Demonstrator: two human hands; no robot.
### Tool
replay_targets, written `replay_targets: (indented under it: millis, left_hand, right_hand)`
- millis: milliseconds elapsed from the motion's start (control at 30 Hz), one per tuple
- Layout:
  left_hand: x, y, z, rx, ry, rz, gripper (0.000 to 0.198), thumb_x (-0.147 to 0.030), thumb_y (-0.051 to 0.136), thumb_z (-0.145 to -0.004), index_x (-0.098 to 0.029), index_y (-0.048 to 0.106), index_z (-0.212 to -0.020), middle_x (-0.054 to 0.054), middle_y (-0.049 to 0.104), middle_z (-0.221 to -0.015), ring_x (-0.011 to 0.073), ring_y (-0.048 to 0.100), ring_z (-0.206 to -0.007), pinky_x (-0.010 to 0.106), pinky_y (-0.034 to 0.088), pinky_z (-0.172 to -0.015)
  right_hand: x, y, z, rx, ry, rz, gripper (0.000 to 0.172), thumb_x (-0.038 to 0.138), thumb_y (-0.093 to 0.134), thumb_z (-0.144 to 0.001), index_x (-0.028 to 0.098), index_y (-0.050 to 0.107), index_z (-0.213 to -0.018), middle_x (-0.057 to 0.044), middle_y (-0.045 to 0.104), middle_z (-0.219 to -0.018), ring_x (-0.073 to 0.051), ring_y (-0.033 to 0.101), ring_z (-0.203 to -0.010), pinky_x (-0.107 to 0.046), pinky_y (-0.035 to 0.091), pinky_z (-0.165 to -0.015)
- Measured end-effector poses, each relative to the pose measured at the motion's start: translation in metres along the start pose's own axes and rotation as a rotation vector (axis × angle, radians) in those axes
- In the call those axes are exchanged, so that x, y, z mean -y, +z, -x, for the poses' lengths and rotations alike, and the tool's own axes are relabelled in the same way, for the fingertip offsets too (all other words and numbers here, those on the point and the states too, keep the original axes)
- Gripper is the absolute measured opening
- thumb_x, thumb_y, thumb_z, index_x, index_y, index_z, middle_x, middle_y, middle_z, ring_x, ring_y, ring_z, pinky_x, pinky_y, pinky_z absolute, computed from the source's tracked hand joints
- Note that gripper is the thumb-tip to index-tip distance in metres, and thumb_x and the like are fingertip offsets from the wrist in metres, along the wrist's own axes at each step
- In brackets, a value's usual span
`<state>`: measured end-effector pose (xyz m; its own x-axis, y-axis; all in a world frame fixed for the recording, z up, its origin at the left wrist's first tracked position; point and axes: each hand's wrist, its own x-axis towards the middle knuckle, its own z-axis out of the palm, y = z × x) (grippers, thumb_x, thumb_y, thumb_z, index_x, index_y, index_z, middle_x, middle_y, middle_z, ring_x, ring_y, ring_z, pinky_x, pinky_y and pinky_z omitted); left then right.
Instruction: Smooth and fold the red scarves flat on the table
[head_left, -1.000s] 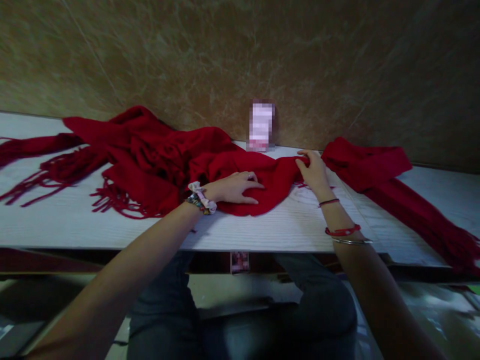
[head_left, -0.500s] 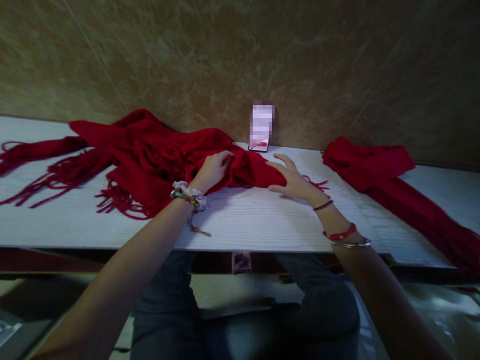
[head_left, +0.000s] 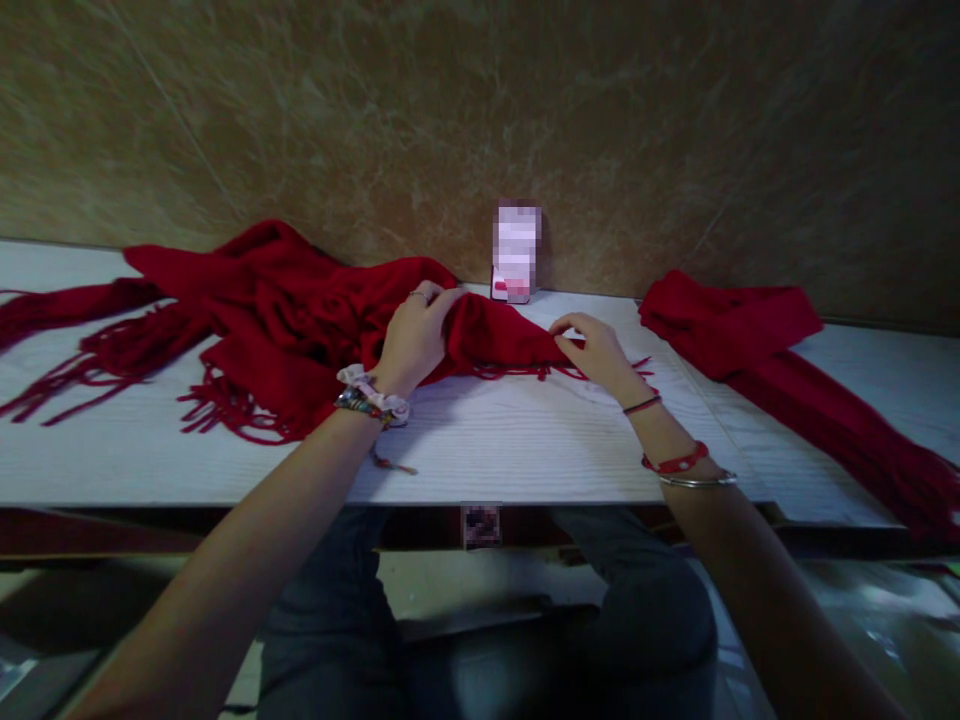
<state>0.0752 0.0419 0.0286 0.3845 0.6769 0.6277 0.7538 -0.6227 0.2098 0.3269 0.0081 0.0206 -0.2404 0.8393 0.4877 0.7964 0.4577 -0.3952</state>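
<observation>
A large red fringed scarf [head_left: 292,310] lies crumpled across the left and middle of the white table [head_left: 495,440]. My left hand [head_left: 412,340] is closed on a fold of this scarf near its middle, fingers curled over the cloth. My right hand [head_left: 592,350] pinches the scarf's fringed end a little to the right, thumb and fingers pressed on the edge. The stretch of cloth between my two hands is lifted slightly off the table.
A second red scarf [head_left: 757,340] lies along the right side of the table, trailing to the right edge. A small blurred object [head_left: 516,255] stands against the brown marbled wall behind the scarf. My knees show below the table's front edge.
Both hands moved from pressing flat on the scarf to gripping it. The cloth was gathered back toward the wall, and the right hand closed on the fringed end.
</observation>
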Motion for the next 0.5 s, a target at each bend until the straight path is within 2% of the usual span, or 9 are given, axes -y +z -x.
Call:
replay_targets:
  millis: [100, 167, 267, 367, 433, 500]
  left_hand:
    - [-0.008, -0.002, 0.001, 0.116, 0.151, 0.049, 0.047, -0.004, 0.033, -0.075, -0.017, 0.056, -0.113, 0.007, 0.057, -0.108, 0.0172, 0.054, -0.097, 0.028, 0.042, -0.086]
    - [-0.011, -0.003, 0.002, 0.250, 0.166, 0.058, 0.049, -0.005, 0.030, -0.078, -0.018, 0.049, -0.122, 0.005, 0.061, -0.100, 0.0157, 0.057, -0.090, 0.027, 0.043, -0.083]
    - [-0.014, -0.006, 0.004, 0.395, 0.144, -0.013, 0.047, -0.027, 0.032, -0.088, -0.017, 0.032, -0.134, 0.003, 0.063, -0.092, 0.0173, 0.059, -0.082, 0.027, 0.044, -0.074]
    - [-0.017, -0.009, 0.006, 0.461, 0.182, -0.093, 0.062, -0.049, 0.041, -0.084, -0.021, 0.027, -0.137, 0.004, 0.063, -0.094, 0.0190, 0.059, -0.083, 0.025, 0.043, -0.068]
    - [-0.019, -0.008, 0.007, 0.475, 0.203, -0.144, 0.066, -0.050, 0.048, -0.080, -0.024, 0.027, -0.138, 0.004, 0.062, -0.096, 0.0194, 0.059, -0.083, 0.024, 0.042, -0.066]
    - [-0.023, -0.006, 0.008, 0.466, 0.205, -0.184, 0.061, -0.040, 0.050, -0.081, -0.024, 0.031, -0.136, 0.005, 0.062, -0.097, 0.0197, 0.059, -0.083, 0.025, 0.042, -0.066]
  right_hand:
    - [-0.003, 0.003, 0.003, 0.293, -0.157, -0.075, 0.020, 0.022, 0.056, -0.074, 0.020, 0.061, -0.093, -0.005, 0.063, -0.098, -0.019, 0.056, -0.092, -0.036, 0.043, -0.085]
    - [-0.005, 0.006, 0.005, 0.391, -0.227, -0.066, 0.030, 0.027, 0.062, -0.072, 0.018, 0.060, -0.100, -0.007, 0.061, -0.105, -0.019, 0.054, -0.099, -0.037, 0.041, -0.089]
    - [-0.006, 0.011, 0.005, 0.355, -0.217, -0.007, 0.036, 0.029, 0.066, -0.070, 0.016, 0.060, -0.103, -0.010, 0.060, -0.107, -0.022, 0.053, -0.101, -0.038, 0.041, -0.089]
    - [-0.005, 0.012, 0.002, 0.275, -0.151, 0.043, 0.017, 0.021, 0.059, -0.075, 0.016, 0.063, -0.090, -0.009, 0.064, -0.095, -0.020, 0.057, -0.090, -0.035, 0.043, -0.083]
    - [-0.004, 0.011, 0.001, 0.215, -0.097, 0.044, 0.011, 0.016, 0.054, -0.077, 0.017, 0.064, -0.081, -0.006, 0.065, -0.085, -0.019, 0.058, -0.082, -0.033, 0.044, -0.078]
    - [-0.003, 0.009, -0.001, 0.131, -0.029, 0.014, 0.011, 0.015, 0.053, -0.077, 0.018, 0.063, -0.076, -0.005, 0.066, -0.080, -0.018, 0.058, -0.077, -0.032, 0.044, -0.074]
